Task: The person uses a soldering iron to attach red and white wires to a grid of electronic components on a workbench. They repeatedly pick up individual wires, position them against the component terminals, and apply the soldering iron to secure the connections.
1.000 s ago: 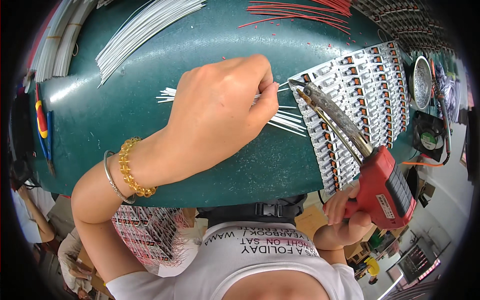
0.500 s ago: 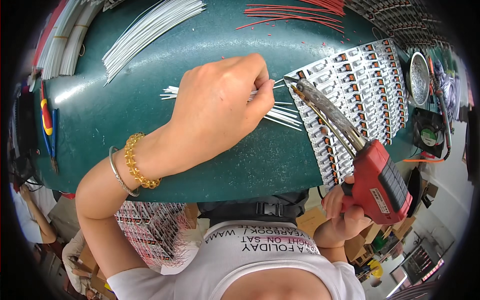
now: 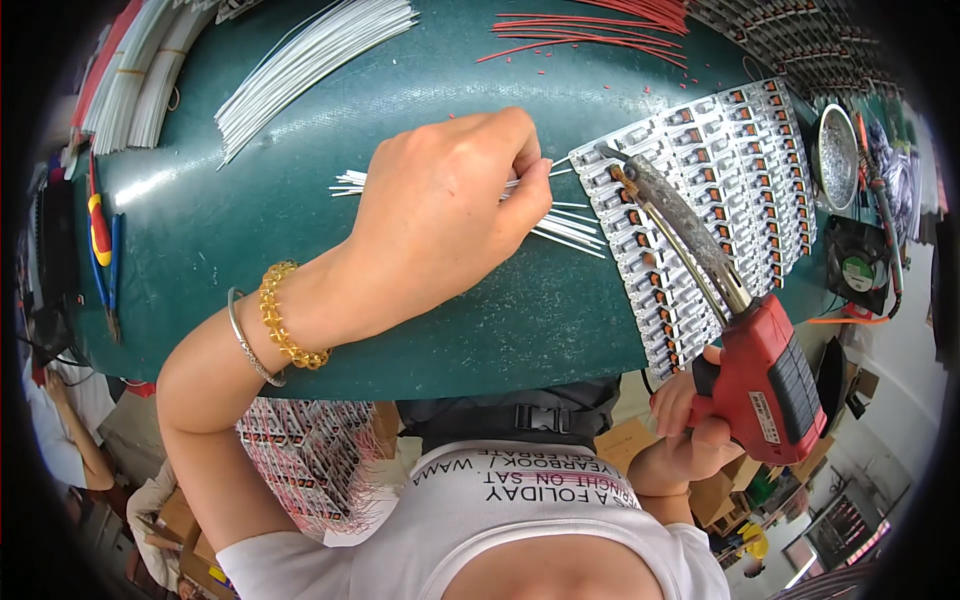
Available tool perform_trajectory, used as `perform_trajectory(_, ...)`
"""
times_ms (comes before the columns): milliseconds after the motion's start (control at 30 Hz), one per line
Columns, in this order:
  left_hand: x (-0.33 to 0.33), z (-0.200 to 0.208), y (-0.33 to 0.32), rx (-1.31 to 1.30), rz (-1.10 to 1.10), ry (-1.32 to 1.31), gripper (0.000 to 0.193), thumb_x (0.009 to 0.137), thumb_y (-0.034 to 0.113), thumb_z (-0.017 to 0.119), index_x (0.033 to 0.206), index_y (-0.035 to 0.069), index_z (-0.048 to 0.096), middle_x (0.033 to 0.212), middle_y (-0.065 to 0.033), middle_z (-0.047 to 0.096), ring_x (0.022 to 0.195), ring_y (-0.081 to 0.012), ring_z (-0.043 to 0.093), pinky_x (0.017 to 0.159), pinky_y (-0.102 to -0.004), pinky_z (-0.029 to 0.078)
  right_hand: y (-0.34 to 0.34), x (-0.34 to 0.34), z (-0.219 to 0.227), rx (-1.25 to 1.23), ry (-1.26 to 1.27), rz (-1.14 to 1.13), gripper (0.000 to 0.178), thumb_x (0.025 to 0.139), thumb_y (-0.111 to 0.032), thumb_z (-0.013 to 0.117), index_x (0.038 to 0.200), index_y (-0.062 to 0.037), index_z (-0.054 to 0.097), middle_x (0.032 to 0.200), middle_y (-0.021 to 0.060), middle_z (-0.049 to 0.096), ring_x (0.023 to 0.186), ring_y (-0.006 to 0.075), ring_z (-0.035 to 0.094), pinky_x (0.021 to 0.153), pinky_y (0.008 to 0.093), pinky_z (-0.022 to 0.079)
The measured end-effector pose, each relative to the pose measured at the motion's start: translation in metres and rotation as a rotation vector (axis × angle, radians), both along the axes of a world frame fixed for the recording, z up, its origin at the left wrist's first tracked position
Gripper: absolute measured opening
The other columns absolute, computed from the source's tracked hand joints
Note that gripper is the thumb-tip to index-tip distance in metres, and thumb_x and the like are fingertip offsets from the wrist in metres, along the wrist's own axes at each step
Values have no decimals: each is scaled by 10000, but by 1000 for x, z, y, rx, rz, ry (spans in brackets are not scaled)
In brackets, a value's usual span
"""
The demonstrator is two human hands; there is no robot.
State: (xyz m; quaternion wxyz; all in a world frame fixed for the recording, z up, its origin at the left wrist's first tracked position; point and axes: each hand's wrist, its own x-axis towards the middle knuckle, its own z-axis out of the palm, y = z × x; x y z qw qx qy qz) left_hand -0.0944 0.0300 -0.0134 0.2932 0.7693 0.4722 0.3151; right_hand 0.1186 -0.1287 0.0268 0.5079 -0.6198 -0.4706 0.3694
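My left hand (image 3: 445, 215) is closed in a pinch at the panel's left edge, with a bundle of thin white wires (image 3: 568, 232) running under and through the fingers. One wire end reaches from the fingertips to the corner of a sheet of small white circuit boards (image 3: 740, 160) with orange and black parts. My right hand (image 3: 690, 428) is wrapped round the grip of a red soldering gun (image 3: 768, 385). Its long metal tip lies over the upper left of the board sheet, just right of my left fingertips. The palm side of my left hand is hidden.
White wires (image 3: 310, 70) and red wires (image 3: 590, 33) lie at the table's far side. Pliers (image 3: 99, 235) with red-yellow and blue handles rest at the left. A metal bowl (image 3: 838, 155) and a black fan (image 3: 858, 264) stand right. Other people sit at lower left.
The soldering gun's tip has shifted right, away from the wire end at the board edge, and its body has dropped slightly. My left hand keeps its pinch.
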Motion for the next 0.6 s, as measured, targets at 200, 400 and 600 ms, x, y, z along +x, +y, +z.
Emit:
perform_trajectory(200,0,3,0,3,-2,16,91,789,64,632,753,2,577,659,-84,604,561,-174,570,512,-277,439,-15,14,-15,7,-56,-26,817,803,-544,597,1194,141,381,462,0,424,352,97,403,383,229,333)
perform_trajectory(400,-6,5,-3,116,-97,-82,81,758,40,656,823,3,624,782,-73,572,656,-159,561,539,-252,433,-12,4,-5,-20,16,-137,842,802,-572,576,1204,140,377,452,-4,417,347,93,390,376,222,323)
perform_trajectory(600,0,7,-10,26,-85,-73,85,739,22,674,785,-1,606,817,-78,564,691,-174,567,568,-260,444,-7,6,-2,-2,59,-31,853,802,-600,551,1191,140,381,450,1,420,342,92,384,366,222,320)
